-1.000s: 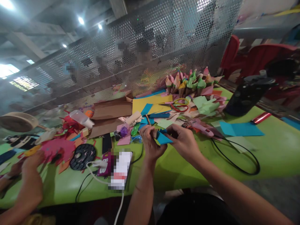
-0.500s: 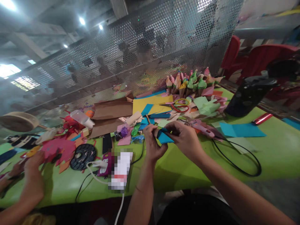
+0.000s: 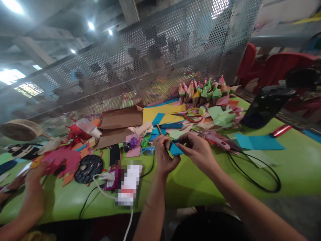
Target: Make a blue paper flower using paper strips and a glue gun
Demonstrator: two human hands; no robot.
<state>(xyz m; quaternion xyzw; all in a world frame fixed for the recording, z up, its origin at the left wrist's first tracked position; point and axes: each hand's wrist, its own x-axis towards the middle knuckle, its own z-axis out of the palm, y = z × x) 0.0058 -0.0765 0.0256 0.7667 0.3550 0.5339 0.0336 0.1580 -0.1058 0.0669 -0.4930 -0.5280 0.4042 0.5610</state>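
Observation:
A small folded piece of blue paper (image 3: 176, 149) is held between my two hands above the green table (image 3: 185, 180). My left hand (image 3: 164, 152) closes on its left side, and a thin brown stick (image 3: 159, 130) pokes up by those fingers; whether they grip it I cannot tell. My right hand (image 3: 198, 149) pinches the paper's upper right edge. Just beyond lie blue paper strips (image 3: 170, 126) and yellow sheets (image 3: 160, 113). A pink glue gun (image 3: 218, 140) with a black cord rests right of my right hand.
Paper cones (image 3: 205, 92) stand at the back before a perforated metal screen (image 3: 160, 60). A dark tumbler (image 3: 267, 107), a blue sheet (image 3: 259, 142) and a red cylinder (image 3: 281, 131) are at right. Left are a power strip (image 3: 129, 184), a black round tray (image 3: 89, 168) and another person's hands (image 3: 35, 172).
The blue paper between my fingers looks narrower and has turned slightly, my right fingers having shifted along its edge. At left, the other person's hands have moved a little.

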